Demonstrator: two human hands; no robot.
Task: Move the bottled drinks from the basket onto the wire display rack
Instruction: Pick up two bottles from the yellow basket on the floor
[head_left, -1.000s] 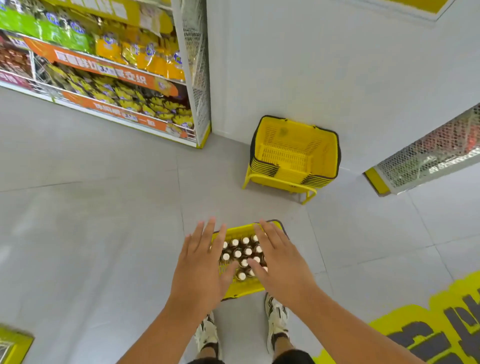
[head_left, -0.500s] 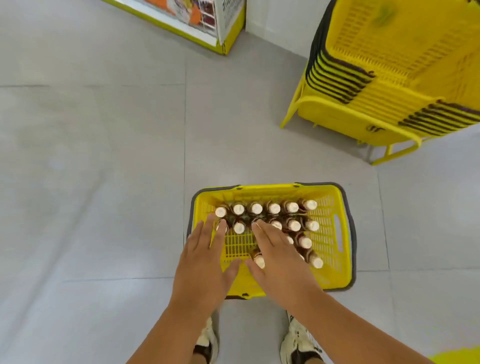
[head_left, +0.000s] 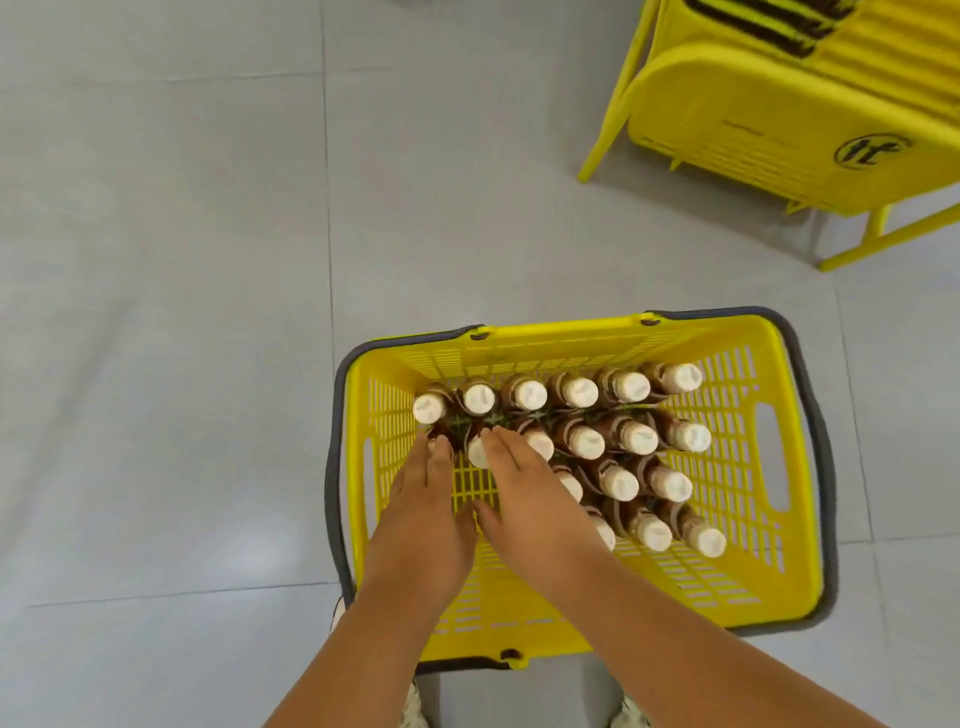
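1. The floor (head_left: 182, 312) is pale grey tile with thin grout lines, seen from above.
2. A yellow basket (head_left: 795, 519) with slotted walls and a dark grey handle folded along its rim sits on the floor directly below the camera.
3. White-capped bottled drinks (head_left: 587, 441) with brown bodies stand upright inside, packed against the basket's far wall and running down toward its right wall; the near-left part of the basket floor is bare mesh.
4. Counting caps: six in the far row, five or six in the second row, then about three in each of the two nearer rows, roughly eighteen in all. The exact figure is uncertain because both hands cover bottles at the left end.
5. The left hand (head_left: 421, 525) reaches into the basket's left side, fingers fairly straight and together, tips at the bottles near the far-left corner; whether they touch a cap cannot be told.
6. The right hand (head_left: 530, 504) lies just beside it, fingers extended over second-row caps, nothing visibly grasped.
7. A stack of yellow baskets (head_left: 779, 119) on a yellow stand fills the upper right corner, cut off by the frame edges.
8. Two shoe tips (head_left: 415, 712) peek out at the bottom edge, mostly hidden by the forearms.
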